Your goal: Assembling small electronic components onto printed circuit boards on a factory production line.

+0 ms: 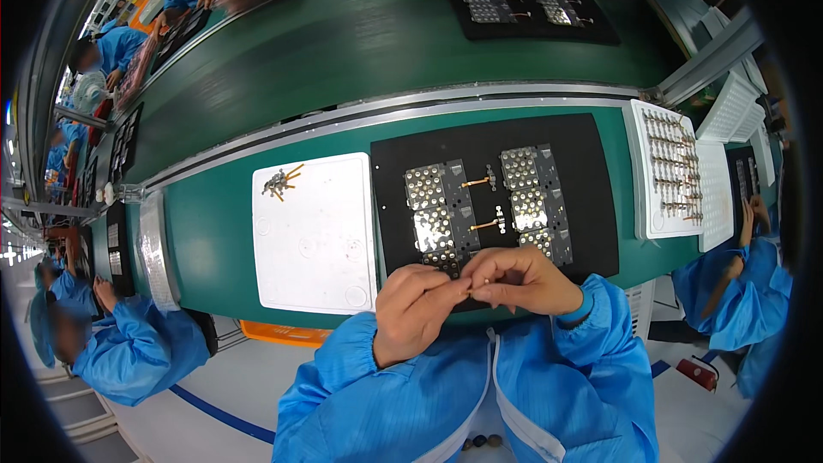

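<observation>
My left hand and my right hand meet over the near edge of a black mat. Fingers of both are pinched together around something small that they mostly hide; I cannot make out what it is. Beyond them on the mat lie two dark panels, a left panel and a right panel, each bearing silvery plates with rows of round dots. Between the panels sit two small circuit pieces with orange flex strips, a far one and a near one.
Left of the mat, a white tray holds a small cluster of orange-tailed flex pieces. A white tray at right carries rows of similar parts. Past a metal rail, another black mat lies on a green surface. Co-workers in blue sit on both sides.
</observation>
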`<state>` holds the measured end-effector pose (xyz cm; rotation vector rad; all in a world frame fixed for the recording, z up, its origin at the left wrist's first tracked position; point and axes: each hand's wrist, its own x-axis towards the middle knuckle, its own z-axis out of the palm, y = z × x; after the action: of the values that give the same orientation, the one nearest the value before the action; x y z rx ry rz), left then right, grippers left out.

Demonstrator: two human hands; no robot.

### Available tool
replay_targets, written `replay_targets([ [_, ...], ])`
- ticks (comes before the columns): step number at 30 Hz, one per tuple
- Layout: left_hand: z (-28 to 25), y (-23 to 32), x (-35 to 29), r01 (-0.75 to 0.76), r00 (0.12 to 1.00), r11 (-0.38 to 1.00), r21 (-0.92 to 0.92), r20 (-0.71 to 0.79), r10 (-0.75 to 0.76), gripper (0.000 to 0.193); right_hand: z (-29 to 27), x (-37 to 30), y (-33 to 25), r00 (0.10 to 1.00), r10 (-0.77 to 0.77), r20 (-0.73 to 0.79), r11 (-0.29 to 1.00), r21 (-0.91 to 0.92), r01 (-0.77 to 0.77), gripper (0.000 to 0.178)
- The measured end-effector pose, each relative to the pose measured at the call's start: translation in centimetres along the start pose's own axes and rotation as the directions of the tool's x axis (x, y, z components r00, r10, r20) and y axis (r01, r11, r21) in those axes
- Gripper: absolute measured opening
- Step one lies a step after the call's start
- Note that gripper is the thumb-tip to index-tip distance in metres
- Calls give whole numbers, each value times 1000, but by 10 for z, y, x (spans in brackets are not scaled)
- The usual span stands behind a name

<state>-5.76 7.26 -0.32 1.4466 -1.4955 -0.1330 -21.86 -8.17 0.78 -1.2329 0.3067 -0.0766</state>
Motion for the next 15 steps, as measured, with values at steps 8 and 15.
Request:
replay_targets([
  [8, 24, -7, -29, 14, 982, 958, 286, 175, -66, 36, -17, -4, 3, 967, -186, -175, 707, -707, 8, 10],
  [15, 32, -4, -34, 26, 971, 924, 382, 210, -114, 41, -10, -5, 3, 967, -187, -174, 606, -795, -26, 6],
])
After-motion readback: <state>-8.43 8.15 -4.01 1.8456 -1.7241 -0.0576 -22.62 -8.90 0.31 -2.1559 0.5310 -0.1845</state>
